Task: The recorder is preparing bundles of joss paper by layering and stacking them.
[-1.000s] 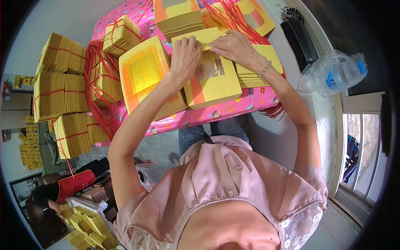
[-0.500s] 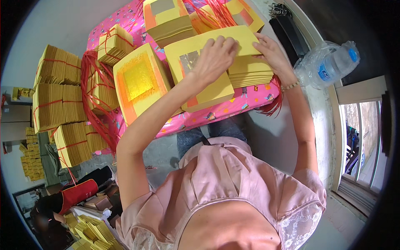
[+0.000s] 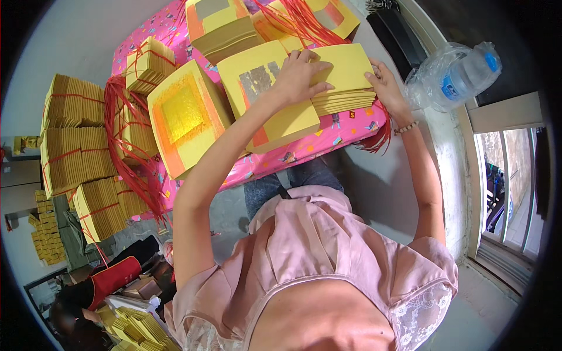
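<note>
A folded yellow paper (image 3: 345, 65) lies on top of a small pile of folded yellow papers (image 3: 344, 102) by the table's right corner. My right hand (image 3: 387, 88) grips its right edge, thumb in front and fingers partly hidden behind. At its left end rests my left hand (image 3: 295, 81), open, with the thumb spread away from the fingers. Under my left wrist is a stack of flat yellow sheets (image 3: 293, 126) with a silver patch and orange bands. To its left stands another stack (image 3: 186, 117) with a gold square bordered in orange.
A pink patterned cover (image 3: 275, 161) lies over the table. Red strings (image 3: 117, 111) hang among tied yellow bundles (image 3: 79, 158) at left. More stacks (image 3: 225, 35) stand at the back. A plastic-wrapped bottle (image 3: 456, 85) sits on the right ledge. At lower left, another person (image 3: 114, 281) bends over.
My left thumb and fingers have spread apart at the paper's left end. My right hand has moved slightly nearer, still at the right edge. The view has shifted a little.
</note>
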Demonstrator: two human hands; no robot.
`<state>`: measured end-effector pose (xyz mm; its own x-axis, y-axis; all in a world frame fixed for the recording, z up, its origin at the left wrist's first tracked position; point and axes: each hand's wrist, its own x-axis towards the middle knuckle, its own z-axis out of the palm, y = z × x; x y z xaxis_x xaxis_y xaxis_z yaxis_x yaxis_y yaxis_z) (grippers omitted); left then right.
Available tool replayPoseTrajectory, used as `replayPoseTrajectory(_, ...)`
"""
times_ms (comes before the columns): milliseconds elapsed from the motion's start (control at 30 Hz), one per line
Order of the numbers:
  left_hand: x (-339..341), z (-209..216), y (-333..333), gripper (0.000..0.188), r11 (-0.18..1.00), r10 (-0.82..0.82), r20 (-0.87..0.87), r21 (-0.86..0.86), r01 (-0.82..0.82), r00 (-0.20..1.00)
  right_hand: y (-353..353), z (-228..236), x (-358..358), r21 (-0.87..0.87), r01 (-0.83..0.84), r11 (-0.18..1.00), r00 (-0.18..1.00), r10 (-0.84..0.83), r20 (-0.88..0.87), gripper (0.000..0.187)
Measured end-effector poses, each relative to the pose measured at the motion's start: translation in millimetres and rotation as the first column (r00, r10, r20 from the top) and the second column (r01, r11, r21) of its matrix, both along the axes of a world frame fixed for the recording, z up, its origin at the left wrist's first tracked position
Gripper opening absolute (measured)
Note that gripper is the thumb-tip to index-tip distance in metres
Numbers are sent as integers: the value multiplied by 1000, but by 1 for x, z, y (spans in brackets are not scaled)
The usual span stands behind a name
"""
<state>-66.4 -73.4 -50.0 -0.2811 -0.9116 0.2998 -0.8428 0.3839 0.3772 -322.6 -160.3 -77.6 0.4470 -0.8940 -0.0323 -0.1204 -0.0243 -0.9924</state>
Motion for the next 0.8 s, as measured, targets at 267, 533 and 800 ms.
replayPoseTrajectory(267,-6,-6,-1,56,996,-6,77,94,-2,997,-3,-19,-7,72,-14,997,999,17,-41,40)
replayPoseTrajectory(533,-11,-6,-3,59,977,-41,247,212,-13,968,4,-25,-6,-448,-51,892,907,-146,-394,43)
replayPoseTrajectory(800,-13,-12,-5,59,977,15,199,206,-56,980,36,6,21,-708,-369,602,715,-303,-630,49)
